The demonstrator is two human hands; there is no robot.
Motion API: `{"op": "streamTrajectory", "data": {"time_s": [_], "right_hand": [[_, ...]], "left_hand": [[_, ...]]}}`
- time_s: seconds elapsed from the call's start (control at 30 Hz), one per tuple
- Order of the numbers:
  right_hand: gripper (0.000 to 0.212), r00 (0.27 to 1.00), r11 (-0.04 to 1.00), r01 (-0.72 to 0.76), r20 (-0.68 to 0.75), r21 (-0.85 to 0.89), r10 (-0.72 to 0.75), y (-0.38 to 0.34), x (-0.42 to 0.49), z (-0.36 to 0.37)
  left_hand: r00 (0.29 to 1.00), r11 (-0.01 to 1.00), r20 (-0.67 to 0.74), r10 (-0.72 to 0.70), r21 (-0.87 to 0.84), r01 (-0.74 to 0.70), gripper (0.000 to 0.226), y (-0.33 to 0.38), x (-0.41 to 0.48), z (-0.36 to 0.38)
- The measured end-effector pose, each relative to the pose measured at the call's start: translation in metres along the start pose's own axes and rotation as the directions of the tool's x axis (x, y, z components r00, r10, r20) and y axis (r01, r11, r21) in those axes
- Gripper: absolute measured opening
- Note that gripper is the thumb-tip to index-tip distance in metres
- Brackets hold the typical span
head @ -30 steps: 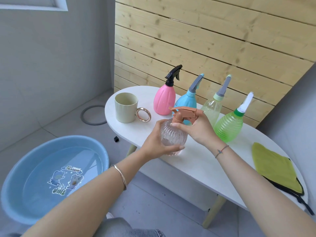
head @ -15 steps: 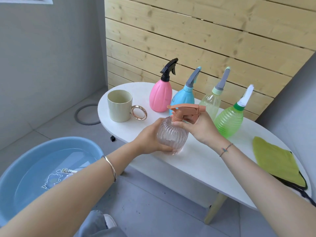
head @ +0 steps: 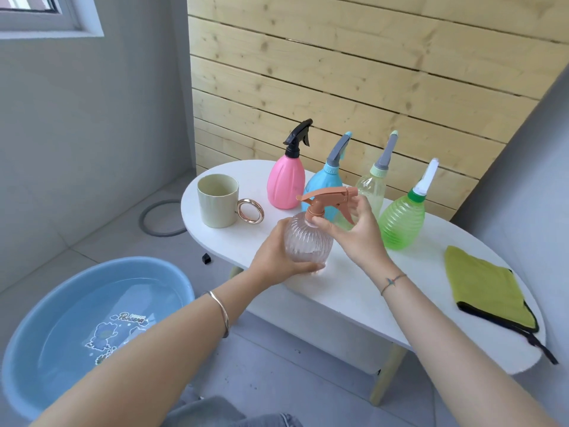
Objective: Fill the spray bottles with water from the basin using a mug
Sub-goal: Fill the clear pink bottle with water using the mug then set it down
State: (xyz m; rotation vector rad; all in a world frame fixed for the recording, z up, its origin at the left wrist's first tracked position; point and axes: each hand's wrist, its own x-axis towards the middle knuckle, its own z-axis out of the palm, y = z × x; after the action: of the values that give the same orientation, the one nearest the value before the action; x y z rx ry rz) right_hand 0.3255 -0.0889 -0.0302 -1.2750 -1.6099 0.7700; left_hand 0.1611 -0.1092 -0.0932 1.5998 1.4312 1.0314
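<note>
— On the white table's near edge, what are you holding?

— My left hand [head: 278, 257] is wrapped around the belly of the clear ribbed spray bottle [head: 308, 241], which stands upright on the white table [head: 354, 291]. My right hand [head: 357, 229] pinches the collar just under the orange trigger head [head: 329, 198], thumb in front and fingers behind the neck. Both hands are closed on that one bottle.

— Which way does the head have to go?

— I judge it has to twist off around the bottle's long axis, which runs straight up. My right hand sits directly over the neck, so it does the turning while my left braces the body below.

— And the mug?

— The cream mug [head: 217, 200] stands to my left on the table, near my left hand, with its gold ring handle turned toward the bottle. The blue basin [head: 37, 309] of water sits on the floor, lower and further left. So my left hand is the nearer one for scooping.

— The other bottles?

— Pink, blue, pale green and bright green stand in a row behind, all capped.
</note>
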Motion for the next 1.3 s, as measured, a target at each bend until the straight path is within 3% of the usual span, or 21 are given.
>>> {"op": "streamTrajectory", "data": {"time_s": [0.07, 0.13, 0.2, 0.3, 0.5, 0.7, 0.93, 1.13, 1.3], "right_hand": [[0.054, 0.959, 0.992, 0.100, -0.258, -0.079, -0.117, 0.003, -0.023, -0.001], [0.042, 0.931, 0.981, 0.151, -0.318, -0.120, -0.182, 0.003, -0.040, 0.001], [0.032, 0.965, 0.992, 0.106, -0.233, -0.063, -0.118, -0.002, -0.049, 0.011], [0.039, 0.990, 0.999, 0.034, -0.134, -0.019, -0.036, -0.009, -0.050, 0.027], [0.017, 0.969, 0.989, 0.040, -0.234, -0.145, -0.074, -0.016, -0.036, 0.036], [0.014, 0.983, 0.979, 0.151, -0.086, -0.139, -0.164, -0.036, -0.015, 0.027], [0.014, 0.960, 0.960, 0.279, -0.021, 0.017, -0.279, -0.118, 0.074, 0.042], [0.016, 0.963, 0.946, 0.269, -0.033, 0.180, -0.268, -0.143, 0.146, 0.103], [0.022, 0.978, 0.953, 0.200, 0.015, 0.226, -0.209, -0.108, 0.172, 0.156]], "left_hand": [[0.996, 1.000, 0.093, -0.010, -0.021, 0.012, 0.104, 0.001, -0.001, -0.011], [0.984, 0.999, 0.177, -0.022, -0.028, 0.027, 0.099, 0.001, -0.004, -0.022], [0.976, 0.999, 0.218, -0.023, -0.031, 0.031, 0.091, 0.001, -0.009, -0.029], [0.974, 0.999, 0.223, -0.039, -0.017, 0.044, 0.084, 0.002, -0.015, -0.036], [0.963, 0.998, 0.262, -0.061, -0.019, 0.068, 0.082, 0.003, -0.022, -0.039], [0.970, 0.999, 0.241, -0.028, -0.030, 0.036, 0.072, 0.015, -0.022, -0.056], [0.994, 0.984, 0.099, -0.042, -0.171, 0.059, 0.056, 0.072, 0.022, -0.149], [0.995, 0.988, -0.020, -0.093, -0.123, 0.090, 0.067, 0.077, 0.070, -0.210], [0.979, 0.977, 0.018, -0.202, -0.068, 0.203, 0.076, 0.050, 0.098, -0.222]]}}
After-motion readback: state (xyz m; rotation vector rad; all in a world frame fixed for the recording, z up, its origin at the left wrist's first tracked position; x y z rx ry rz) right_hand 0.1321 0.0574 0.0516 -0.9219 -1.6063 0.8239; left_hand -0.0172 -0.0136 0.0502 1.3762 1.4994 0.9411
